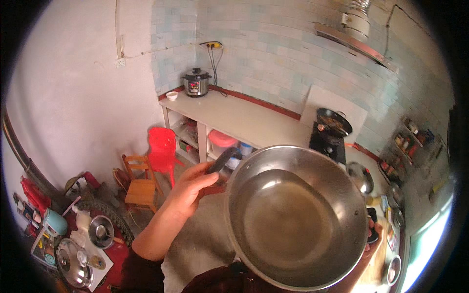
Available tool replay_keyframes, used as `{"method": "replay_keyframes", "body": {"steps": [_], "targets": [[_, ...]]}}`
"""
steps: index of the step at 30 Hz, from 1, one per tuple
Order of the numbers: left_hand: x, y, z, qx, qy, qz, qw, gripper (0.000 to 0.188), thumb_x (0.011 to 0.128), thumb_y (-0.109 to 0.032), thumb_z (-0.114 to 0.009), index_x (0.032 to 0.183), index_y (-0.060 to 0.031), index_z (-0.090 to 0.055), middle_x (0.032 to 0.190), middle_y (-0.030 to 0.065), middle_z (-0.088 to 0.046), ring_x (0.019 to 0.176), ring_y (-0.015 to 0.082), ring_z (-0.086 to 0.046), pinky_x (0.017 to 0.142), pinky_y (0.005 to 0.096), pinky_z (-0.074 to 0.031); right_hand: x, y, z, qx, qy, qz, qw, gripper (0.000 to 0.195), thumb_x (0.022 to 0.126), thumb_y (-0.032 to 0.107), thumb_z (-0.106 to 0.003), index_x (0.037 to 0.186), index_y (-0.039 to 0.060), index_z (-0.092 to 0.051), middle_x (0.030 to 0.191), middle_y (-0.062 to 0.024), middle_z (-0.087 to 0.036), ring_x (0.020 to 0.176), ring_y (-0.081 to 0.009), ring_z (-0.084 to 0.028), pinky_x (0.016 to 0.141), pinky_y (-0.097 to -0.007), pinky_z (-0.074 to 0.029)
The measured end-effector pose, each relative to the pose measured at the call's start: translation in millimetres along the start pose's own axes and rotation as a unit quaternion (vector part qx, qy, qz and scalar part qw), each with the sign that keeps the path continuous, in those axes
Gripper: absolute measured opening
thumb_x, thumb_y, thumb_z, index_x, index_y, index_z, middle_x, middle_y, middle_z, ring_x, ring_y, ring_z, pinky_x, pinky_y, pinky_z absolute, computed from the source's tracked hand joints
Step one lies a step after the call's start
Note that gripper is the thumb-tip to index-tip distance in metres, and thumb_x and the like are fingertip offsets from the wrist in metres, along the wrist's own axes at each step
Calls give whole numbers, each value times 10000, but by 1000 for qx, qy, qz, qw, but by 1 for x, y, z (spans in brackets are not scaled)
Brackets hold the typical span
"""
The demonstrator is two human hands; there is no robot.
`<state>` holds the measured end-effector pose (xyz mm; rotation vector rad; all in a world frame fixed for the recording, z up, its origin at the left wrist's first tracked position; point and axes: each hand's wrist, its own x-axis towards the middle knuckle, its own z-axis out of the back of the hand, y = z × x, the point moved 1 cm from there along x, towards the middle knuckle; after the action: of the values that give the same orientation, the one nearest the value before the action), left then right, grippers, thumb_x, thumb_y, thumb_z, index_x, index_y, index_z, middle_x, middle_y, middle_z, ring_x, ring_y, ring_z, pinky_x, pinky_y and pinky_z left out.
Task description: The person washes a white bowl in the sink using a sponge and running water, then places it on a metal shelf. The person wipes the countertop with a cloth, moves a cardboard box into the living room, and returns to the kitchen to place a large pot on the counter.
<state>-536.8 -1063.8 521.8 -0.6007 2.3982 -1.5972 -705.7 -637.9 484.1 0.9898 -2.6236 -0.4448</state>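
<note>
A large stainless-steel wok point(296, 219) hangs in the air before me, with a shallow pool of cloudy liquid in its bottom. My left hand point(194, 186) grips its long dark handle on the left. On the opposite side my right hand point(373, 234) holds the short black side handle; the pan's rim hides part of its fingers. Beyond the wok, a black frying pan point(334, 122) with food in it sits tilted in view on a black gas stove point(328, 146).
A long counter point(249, 117) carries an electric pressure cooker point(196, 83) and a white bowl point(172, 96). Left stand a red chair point(162, 150), a wooden chair point(141, 190) and a table with metal bowls point(101, 231). A range hood point(355, 47) overhangs the stove; another bowl point(393, 270) is at lower right.
</note>
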Motion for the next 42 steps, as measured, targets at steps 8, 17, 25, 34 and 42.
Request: {"method": "replay_keyframes", "body": {"steps": [8,17,25,34,42], "targets": [[167,6,91,-11,-79,-10,997,360,830,-135,-574,1150,17,-512,943,81,-592,907,168,-568,805,330,-472,242,-17,74,-242,-181,20,953,175,741,193,-546,843,54,-513,591,-29,-472,371,-123,-380,263,-213,-249],[388,10,202,21,-54,33,998,317,827,-143,-570,1107,1,-535,960,74,-594,908,160,-572,815,321,-475,437,-102,136,-405,-275,43,871,246,693,192,-552,863,16,-539,644,-43,-530,514,-150,-496,431,-288,-401],[557,32,285,46,-45,118,991,297,822,-135,-567,1095,-23,-540,953,72,-601,875,174,-590,804,318,-480,567,-156,158,-457,-291,53,839,161,720,124,-511,821,-1,-515,644,-73,-535,504,-176,-512,431,-303,-434],[680,65,336,50,-93,179,978,294,805,-121,-572,1063,11,-523,951,91,-573,857,191,-592,814,319,-491,693,-164,223,-476,-263,29,839,177,706,114,-513,844,2,-507,643,-67,-520,524,-184,-526,450,-317,-453],[770,94,348,34,-88,191,977,270,791,-128,-594,1025,-9,-529,901,73,-566,808,166,-594,781,306,-508,772,-154,254,-488,-238,46,838,139,737,163,-546,779,40,-497,607,-22,-471,505,-133,-455,471,-266,-395]]}}
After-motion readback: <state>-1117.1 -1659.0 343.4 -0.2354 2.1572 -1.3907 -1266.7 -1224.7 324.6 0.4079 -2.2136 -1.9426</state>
